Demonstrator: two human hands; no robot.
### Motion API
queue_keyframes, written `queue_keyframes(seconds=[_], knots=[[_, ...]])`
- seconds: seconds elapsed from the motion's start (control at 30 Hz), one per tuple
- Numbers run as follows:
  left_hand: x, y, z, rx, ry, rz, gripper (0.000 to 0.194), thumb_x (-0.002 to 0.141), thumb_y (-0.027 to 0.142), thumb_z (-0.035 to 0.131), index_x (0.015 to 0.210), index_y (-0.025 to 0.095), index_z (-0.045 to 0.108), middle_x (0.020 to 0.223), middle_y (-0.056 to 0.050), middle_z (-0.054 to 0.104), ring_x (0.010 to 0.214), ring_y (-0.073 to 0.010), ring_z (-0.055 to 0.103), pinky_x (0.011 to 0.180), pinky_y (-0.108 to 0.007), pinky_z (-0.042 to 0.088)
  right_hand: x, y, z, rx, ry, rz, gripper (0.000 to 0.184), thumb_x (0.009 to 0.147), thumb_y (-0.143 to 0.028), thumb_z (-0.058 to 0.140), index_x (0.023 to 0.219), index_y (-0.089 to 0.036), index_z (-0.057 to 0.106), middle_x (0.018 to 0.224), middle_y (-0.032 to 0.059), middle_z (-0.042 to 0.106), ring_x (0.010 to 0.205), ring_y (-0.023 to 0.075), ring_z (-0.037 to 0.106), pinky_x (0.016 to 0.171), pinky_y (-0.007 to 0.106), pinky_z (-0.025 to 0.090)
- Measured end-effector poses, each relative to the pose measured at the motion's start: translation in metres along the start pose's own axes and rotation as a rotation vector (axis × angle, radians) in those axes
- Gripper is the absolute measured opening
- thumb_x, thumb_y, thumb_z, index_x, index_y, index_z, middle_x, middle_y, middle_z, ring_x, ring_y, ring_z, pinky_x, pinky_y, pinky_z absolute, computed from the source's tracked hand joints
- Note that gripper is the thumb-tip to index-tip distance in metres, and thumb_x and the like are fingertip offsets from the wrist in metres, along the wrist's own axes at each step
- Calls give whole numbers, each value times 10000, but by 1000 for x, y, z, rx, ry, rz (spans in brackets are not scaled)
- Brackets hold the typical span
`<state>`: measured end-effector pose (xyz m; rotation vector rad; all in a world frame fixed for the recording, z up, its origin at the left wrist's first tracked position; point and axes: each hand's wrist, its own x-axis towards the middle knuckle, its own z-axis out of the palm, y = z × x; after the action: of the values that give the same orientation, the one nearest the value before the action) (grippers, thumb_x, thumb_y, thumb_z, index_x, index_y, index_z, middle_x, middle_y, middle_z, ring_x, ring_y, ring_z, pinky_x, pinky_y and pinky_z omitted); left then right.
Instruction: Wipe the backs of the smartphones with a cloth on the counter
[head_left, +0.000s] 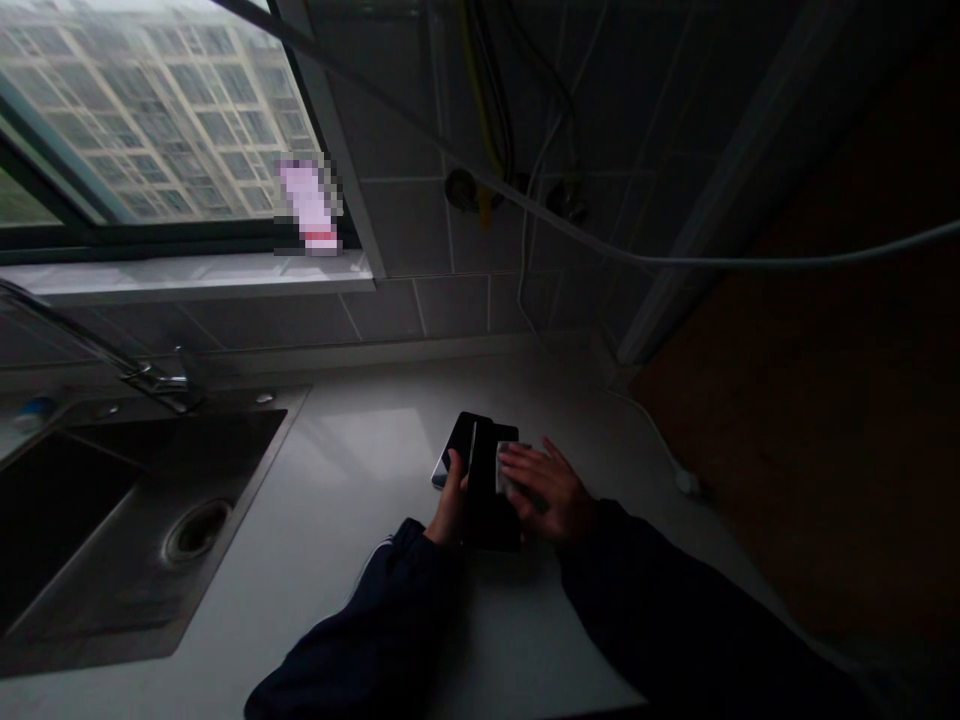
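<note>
The left hand (450, 505) holds a flat black device (489, 520) above the white countertop (352, 600), thumb laid along its near-left edge; its other fingers are hidden beneath, so I cannot tell how they sit. The right hand (553, 495) lies over a pale cloth (501, 482) on the device's right side, most fingers close together and one raised apart; whether they pinch the cloth or only press it, I cannot tell. The hand covers much of the cloth and part of the device's edge. A black phone (459, 440) with a shiny rim shows just beyond, partly hidden by the device.

Well to the left are a steel sink (260, 475) and a chrome faucet (161, 382). A white cable (720, 262) crosses the view above the hands, passing in front of the tiled wall (405, 225). A white plug-like piece (685, 482) lies to the right.
</note>
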<state>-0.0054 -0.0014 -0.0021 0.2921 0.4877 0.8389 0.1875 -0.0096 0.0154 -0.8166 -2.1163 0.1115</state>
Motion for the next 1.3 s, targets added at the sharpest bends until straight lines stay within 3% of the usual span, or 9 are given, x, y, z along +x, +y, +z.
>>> queue_keyframes(seconds=[0.17, 0.27, 0.47, 0.57, 0.83, 1.0, 1.13, 1.23, 1.3], knots=[[-11, 1, 7, 79, 31, -54, 894, 881, 791, 350, 1403, 101, 577, 1141, -192, 729, 1149, -358, 662, 1046, -452, 455, -2, 1, 2, -99, -227, 29, 652, 975, -544, 481, 1499, -157, 434, 1554, 161, 444, 1529, 349, 216, 1186, 690, 119], [-13, 1, 13, 54, 60, -31, 879, 926, 750, 264, 1426, 89, 555, 1148, -188, 732, 1133, -325, 678, 1048, -418, 457, -3, -8, 5, -85, -311, 16, 821, 954, -665, 436, 1564, -130, 307, 1604, 171, 350, 1548, 353, 118, 1188, 695, 5], [-11, 4, 20, 18, 241, -30, 869, 950, 719, 228, 1396, 58, 575, 1052, -195, 755, 932, -268, 746, 899, -349, 542, -3, -27, 5, 57, -394, -127, 733, 941, -635, 489, 1495, -157, 433, 1528, 147, 485, 1517, 317, 268, 1194, 627, -137], [-11, 5, 21, 10, 224, -65, 893, 940, 737, 200, 1380, 67, 593, 1055, -203, 751, 918, -272, 747, 880, -357, 553, -5, -25, 7, 80, -399, -136, 661, 954, -582, 497, 1474, -175, 463, 1513, 131, 510, 1508, 302, 296, 1201, 625, -114], [-8, 2, 22, -1, 24, -82, 852, 940, 730, 282, 1529, 132, 434, 1304, -176, 672, 1198, -310, 650, 1095, -407, 423, -8, 7, 16, -53, -259, 135, 596, 1051, -535, 297, 1545, -209, 364, 1584, 136, 402, 1526, 299, 245, 1191, 686, 75], [-11, 6, 27, 61, 168, -75, 816, 975, 679, 239, 1479, 92, 499, 1204, -189, 717, 1140, -307, 685, 1068, -404, 453, -9, -3, 15, 10, -245, 117, 583, 1037, -550, 347, 1511, -220, 427, 1545, 129, 465, 1510, 294, 294, 1195, 676, 99], [-12, 7, 26, 115, 281, -63, 787, 992, 646, 248, 1427, 60, 543, 1120, -197, 742, 1064, -290, 718, 993, -382, 511, -12, -21, 16, 87, -291, 6, 549, 1015, -527, 435, 1461, -213, 498, 1502, 113, 524, 1499, 275, 323, 1220, 626, 87], [-9, 5, 22, 128, 286, -48, 804, 985, 661, 260, 1405, 43, 557, 1096, -202, 747, 1046, -283, 723, 973, -371, 522, -14, -22, 19, 90, -292, -26, 521, 1022, -511, 430, 1445, -219, 515, 1486, 108, 543, 1489, 270, 345, 1224, 619, 25], [-8, 5, 20, 109, 208, -58, 841, 976, 684, 236, 1401, 35, 561, 1105, -206, 742, 1067, -288, 714, 983, -376, 516, -13, -14, 20, 39, -249, 25, 489, 1047, -476, 380, 1448, -226, 507, 1494, 107, 534, 1486, 268, 351, 1216, 636, -4]])
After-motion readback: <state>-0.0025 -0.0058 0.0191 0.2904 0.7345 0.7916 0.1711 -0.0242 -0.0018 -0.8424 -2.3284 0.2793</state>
